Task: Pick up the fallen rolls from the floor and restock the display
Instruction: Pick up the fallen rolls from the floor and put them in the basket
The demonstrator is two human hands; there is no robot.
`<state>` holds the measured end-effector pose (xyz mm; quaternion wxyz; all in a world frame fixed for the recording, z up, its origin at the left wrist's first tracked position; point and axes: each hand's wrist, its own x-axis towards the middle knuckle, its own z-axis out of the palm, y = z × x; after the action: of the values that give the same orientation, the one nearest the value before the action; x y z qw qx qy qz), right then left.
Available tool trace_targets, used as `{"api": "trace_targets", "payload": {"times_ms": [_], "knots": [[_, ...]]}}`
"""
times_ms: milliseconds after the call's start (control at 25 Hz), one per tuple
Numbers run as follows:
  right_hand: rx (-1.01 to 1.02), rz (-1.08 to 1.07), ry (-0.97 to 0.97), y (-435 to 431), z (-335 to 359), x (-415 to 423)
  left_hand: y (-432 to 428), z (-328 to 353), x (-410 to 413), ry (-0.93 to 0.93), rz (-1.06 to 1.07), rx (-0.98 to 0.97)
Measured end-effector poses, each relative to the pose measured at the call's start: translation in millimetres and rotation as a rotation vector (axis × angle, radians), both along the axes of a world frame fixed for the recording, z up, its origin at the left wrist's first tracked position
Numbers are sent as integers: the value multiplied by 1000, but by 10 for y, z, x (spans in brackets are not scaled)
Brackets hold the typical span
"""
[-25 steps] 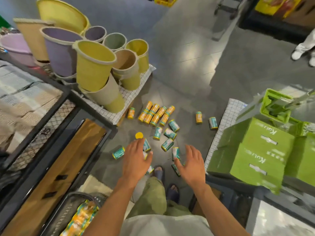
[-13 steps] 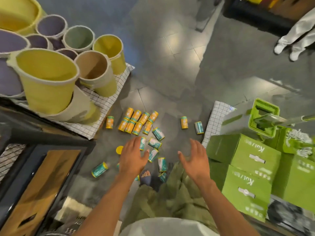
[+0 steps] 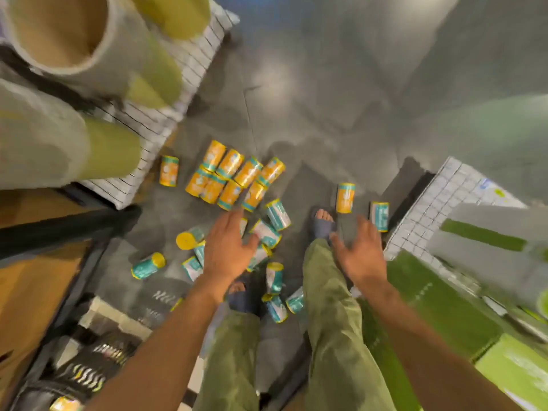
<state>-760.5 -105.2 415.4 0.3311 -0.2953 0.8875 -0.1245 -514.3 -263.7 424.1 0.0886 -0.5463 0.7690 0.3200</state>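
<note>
Orange rolls (image 3: 234, 179) with teal end bands lie on their sides on the floor (image 3: 326, 99), packed in two touching rows. A stray orange roll (image 3: 169, 170) lies apart at their 9 o'clock. Another orange roll (image 3: 345, 198) lies at their 3 o'clock, near a lone teal roll (image 3: 379, 216). At 6 o'clock, teal rolls (image 3: 277, 215) lie scattered at mixed angles, and an end-on roll (image 3: 186, 240) shows its yellow face.

Lighting: indoor, moderate, from overhead.
Glare: pale soft patches on the grey polished floor (image 3: 311, 84), upper centre.
Shadows: diffuse, darkest beside the white gridded platform (image 3: 439, 197) at right and around the person's feet.
Blur: heavy motion smear on the beige and yellow-green plastic buckets (image 3: 74, 40), upper left, and on the green cardboard boxes (image 3: 444, 307), right edge. The box lettering is unreadable.
Sharpest zone: the orange-wrapped cylindrical rolls (image 3: 234, 179), centre.
Left hand (image 3: 228, 247), right hand (image 3: 361, 253): mildly soft-edged.
Distortion: wide-angle stretching toward the corners.
</note>
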Motion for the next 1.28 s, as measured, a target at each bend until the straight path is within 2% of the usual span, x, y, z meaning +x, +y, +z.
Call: {"api": "trace_targets", "payload": {"times_ms": [240,400,480,600,720,840,1000,1160,1280], "knots": [[162,-10,-107,25,-2170,-593,-175,-2130,-306,-82,127,87],[287,19,-49,211,-3452,-916,-180,-3400,-151,-182,94,201],[367,31,-24,216,-3957,-1083,-231,-3946,-65,-200,80,192],[390,-130,-69,125,-4480,-1243,-277,-4470,-106,-210,153,188],[295,-292,-83,18,-4885,-1316,-281,-4832,-162,-204,238,141],[249,-384,-118,-79,-5073,-1300,-358,-5103,-110,-177,274,92],[215,-315,-117,-156,-4936,-1218,-406,-4999,-93,-72,325,62],[106,-282,-166,-297,-4139,-879,-281,-4255,-156,36,513,113],[63,-298,-221,-459,-3183,-509,-221,-3299,-184,207,666,228]]}}
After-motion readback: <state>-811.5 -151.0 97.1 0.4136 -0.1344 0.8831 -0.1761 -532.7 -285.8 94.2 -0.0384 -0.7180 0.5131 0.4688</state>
